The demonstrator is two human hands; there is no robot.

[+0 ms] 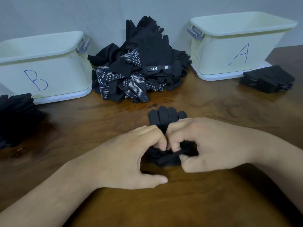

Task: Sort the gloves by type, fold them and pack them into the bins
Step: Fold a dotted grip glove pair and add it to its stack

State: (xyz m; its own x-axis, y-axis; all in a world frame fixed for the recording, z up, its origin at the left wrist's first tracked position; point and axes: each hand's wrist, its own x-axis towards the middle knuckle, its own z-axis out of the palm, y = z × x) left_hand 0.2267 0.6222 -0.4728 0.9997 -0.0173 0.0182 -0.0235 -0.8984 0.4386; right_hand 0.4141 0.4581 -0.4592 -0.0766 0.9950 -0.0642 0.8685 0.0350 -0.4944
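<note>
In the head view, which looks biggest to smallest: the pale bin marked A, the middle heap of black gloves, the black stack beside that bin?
1-2. Pale plastic bin marked A and loose heap of black gloves: look alike, unranked.
3. Folded black glove stack: clearly smallest.

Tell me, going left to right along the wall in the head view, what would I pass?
Bin marked B → heap of unsorted black gloves → bin marked A.
</note>
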